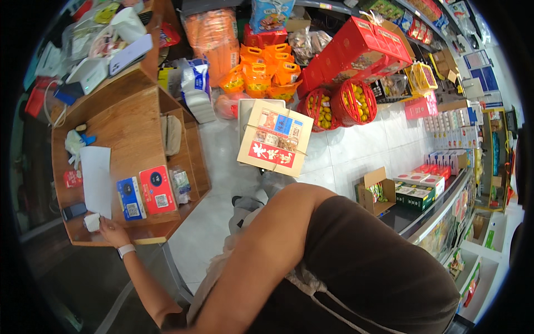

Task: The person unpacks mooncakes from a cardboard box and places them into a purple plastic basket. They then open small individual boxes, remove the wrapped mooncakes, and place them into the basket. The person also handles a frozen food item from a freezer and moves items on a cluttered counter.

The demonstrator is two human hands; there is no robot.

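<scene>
My left hand (112, 232), with a pale watch band at the wrist, is at the near left corner of the wooden counter (129, 108). Its fingertips grip the edge of a small crumpled white paper or tissue (92, 222). A dark phone-like object (73, 211) lies just beyond that. Above the hand stretches a long white sheet of paper (96, 175). To its right lie a blue card (131, 198) and a red card (157, 190), both with printed codes. My right forearm crosses the lower middle of the view; my right hand is out of view.
A tan gift box (275, 140) tied with string rests on a pale box beside the counter. Behind it stand orange bags (256, 75), red baskets of yellow fruit (356, 102) and stacked red boxes (354, 54). An open carton (377, 192) sits on the right-hand display counter.
</scene>
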